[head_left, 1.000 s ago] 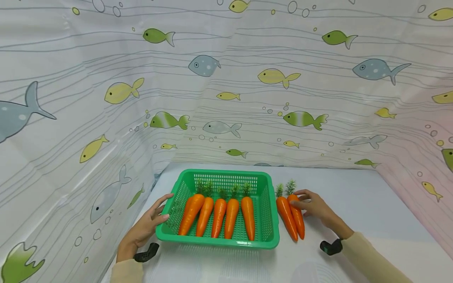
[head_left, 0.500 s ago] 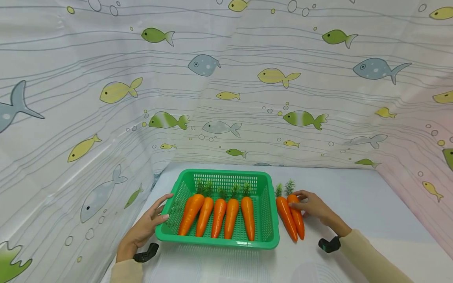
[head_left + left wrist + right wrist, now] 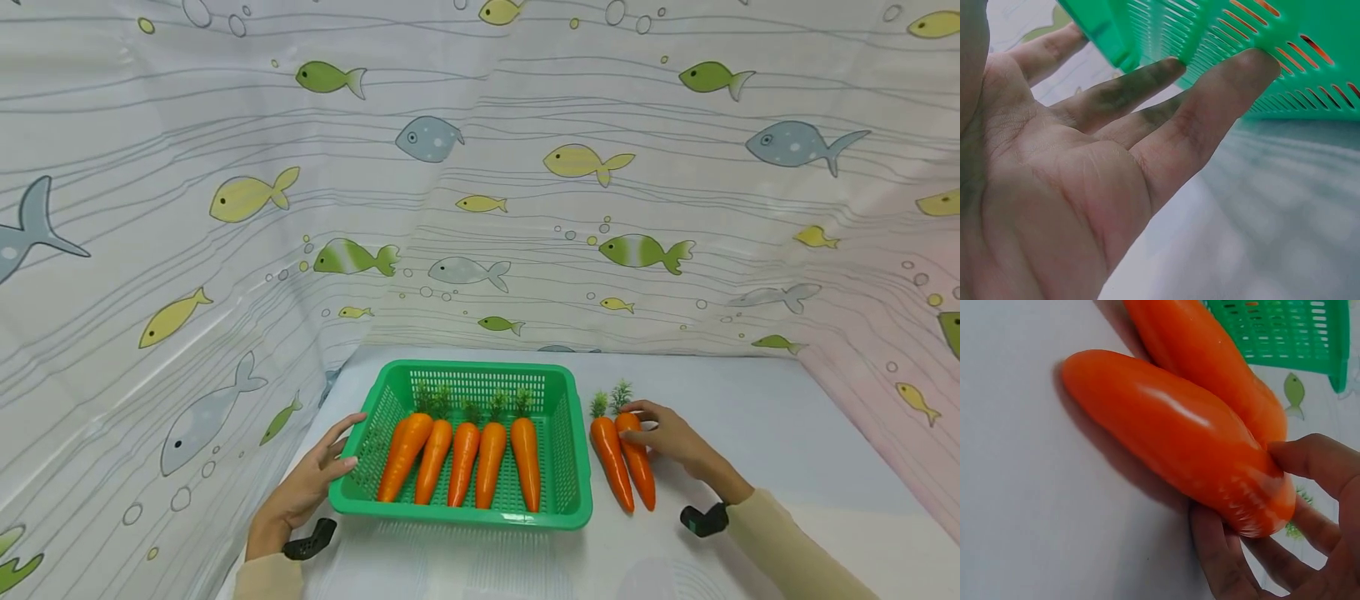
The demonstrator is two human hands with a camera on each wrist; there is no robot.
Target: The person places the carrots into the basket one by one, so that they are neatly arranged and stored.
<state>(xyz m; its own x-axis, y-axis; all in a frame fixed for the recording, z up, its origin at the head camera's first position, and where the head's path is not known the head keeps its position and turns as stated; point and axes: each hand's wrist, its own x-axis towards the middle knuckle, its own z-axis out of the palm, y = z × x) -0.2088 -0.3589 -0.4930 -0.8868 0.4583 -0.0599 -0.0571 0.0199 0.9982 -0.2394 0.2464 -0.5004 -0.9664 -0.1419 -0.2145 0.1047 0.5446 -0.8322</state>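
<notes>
A green plastic basket stands on the white table, several orange carrots with leafy green tops lying side by side in it. My left hand is at the basket's left side, fingers spread; in the left wrist view its fingertips touch the slotted wall. Right of the basket, two more carrots lie on the table. My right hand pinches the outer carrot near its leafy end, thumb on one side and fingers on the other in the right wrist view. The inner carrot lies close beside it.
Behind the table rises a white sheet printed with fish, and it also covers the left and right sides. A black camera sits on the left wrist, another camera on the right one. White tabletop extends to the right.
Over the last half second both loose carrots and my right hand have shifted slightly right, away from the basket. The left hand stays at the basket's side.
</notes>
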